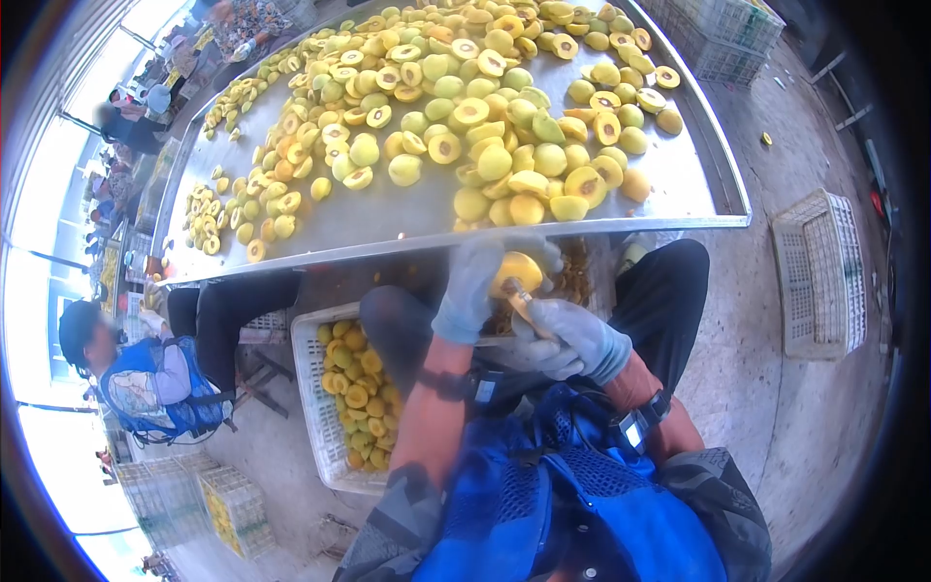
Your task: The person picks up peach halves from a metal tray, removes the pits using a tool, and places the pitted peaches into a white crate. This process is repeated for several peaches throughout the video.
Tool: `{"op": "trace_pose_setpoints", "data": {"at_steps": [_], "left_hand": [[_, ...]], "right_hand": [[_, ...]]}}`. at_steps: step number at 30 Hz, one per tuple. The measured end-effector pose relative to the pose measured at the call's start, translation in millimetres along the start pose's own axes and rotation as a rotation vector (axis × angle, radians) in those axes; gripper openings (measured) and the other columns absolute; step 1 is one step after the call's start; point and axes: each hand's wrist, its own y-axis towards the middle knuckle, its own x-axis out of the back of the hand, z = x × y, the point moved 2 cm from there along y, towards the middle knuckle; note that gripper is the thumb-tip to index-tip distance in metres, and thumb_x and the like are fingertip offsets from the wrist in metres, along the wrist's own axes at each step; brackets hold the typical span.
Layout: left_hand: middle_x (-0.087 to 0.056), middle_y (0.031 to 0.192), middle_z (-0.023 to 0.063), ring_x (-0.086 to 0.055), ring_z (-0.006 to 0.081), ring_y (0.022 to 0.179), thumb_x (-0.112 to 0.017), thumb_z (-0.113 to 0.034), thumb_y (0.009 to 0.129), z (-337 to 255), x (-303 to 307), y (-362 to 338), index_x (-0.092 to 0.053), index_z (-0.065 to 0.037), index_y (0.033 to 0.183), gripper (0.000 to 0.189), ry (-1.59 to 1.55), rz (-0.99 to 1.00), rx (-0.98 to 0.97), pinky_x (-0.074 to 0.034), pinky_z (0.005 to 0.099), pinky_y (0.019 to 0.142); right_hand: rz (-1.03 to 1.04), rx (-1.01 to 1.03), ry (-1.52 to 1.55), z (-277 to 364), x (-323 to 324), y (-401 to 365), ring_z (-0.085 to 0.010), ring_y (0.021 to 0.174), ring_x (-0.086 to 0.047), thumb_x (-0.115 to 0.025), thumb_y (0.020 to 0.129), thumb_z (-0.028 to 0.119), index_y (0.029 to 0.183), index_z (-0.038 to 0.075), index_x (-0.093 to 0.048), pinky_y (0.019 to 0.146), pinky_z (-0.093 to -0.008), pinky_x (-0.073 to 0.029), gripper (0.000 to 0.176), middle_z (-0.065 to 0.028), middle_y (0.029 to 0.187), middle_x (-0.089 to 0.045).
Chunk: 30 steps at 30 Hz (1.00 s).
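Observation:
My left hand [469,281], in a pale work glove, holds a halved yellow peach [524,269] just below the metal table's front edge. The cut face is turned up toward me. My right hand [570,338], gloved too, is closed around a short-handled pitting tool [520,305]. The tool's tip is at the brown pit area in the middle of the peach half; its exact shape is hidden. Many peach halves [465,114], some with pits showing, lie piled on the metal table [373,221] in front of me. Brown pits or scraps [576,264] lie below my hands.
A white crate [315,412] of peach halves stands beside my left leg. Another white crate [822,276] rests on the floor at right. A seated person in a blue vest [160,383] is at left. Stacked crates [718,39] stand behind the table at upper right.

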Motion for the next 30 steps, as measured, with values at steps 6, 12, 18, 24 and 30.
{"op": "trace_pose_setpoints", "data": {"at_steps": [6,12,18,24,30], "left_hand": [[-0.073,0.088,0.0156,-0.070,0.0212,0.077,-0.037,-0.034,0.110,6.3,-7.0,-0.5,-0.068,0.005,0.090,0.054,0.331,-0.239,0.028,-0.059,0.0319,0.073],[-0.071,0.087,0.0173,-0.070,0.0241,0.073,-0.035,-0.047,0.111,17.7,-9.3,-2.7,-0.067,0.003,0.095,0.062,-0.091,-0.575,0.303,-0.062,0.0354,0.067],[-0.070,0.087,0.0179,-0.069,0.0267,0.073,-0.036,-0.045,0.111,31.3,-1.7,-1.5,-0.065,0.003,0.100,0.058,-0.237,-0.746,0.383,-0.061,0.0362,0.065],[-0.069,0.084,0.0170,-0.068,0.0251,0.069,-0.036,-0.043,0.111,26.8,-7.1,-0.6,-0.067,0.003,0.094,0.058,-0.085,-0.788,0.445,-0.060,0.0352,0.062],[-0.068,0.075,0.0109,-0.065,0.0205,0.059,-0.038,-0.038,0.104,54.8,9.7,2.2,-0.072,0.000,0.093,0.052,0.159,-0.778,0.499,-0.054,0.0319,0.059]], "right_hand": [[-0.326,0.191,-0.384,-2.7,7.2,7.7,-0.0053,0.051,-0.046,-0.049,0.108,0.046,0.102,0.007,-0.065,0.045,-0.0219,-0.037,0.043,0.0021,0.069,-0.053],[-0.524,0.468,-0.721,-18.1,24.1,32.6,-0.0203,0.079,-0.067,-0.055,0.106,0.042,0.114,-0.005,-0.066,0.073,-0.0339,-0.053,0.049,-0.0093,0.086,-0.070],[-0.632,0.423,-1.098,-7.1,19.3,30.9,-0.0349,0.083,-0.071,-0.055,0.105,0.036,0.110,-0.002,-0.065,0.077,-0.0439,-0.053,0.040,-0.0230,0.090,-0.071],[-0.756,0.345,-1.298,-7.1,17.8,29.9,-0.0477,0.085,-0.068,-0.054,0.103,0.036,0.110,0.000,-0.060,0.075,-0.0542,-0.052,0.038,-0.0294,0.089,-0.070],[-0.860,0.263,-1.503,-14.2,25.1,37.0,-0.0458,0.084,-0.070,-0.056,0.100,0.034,0.111,0.003,-0.057,0.074,-0.0546,-0.053,0.033,-0.0269,0.087,-0.071]]}}
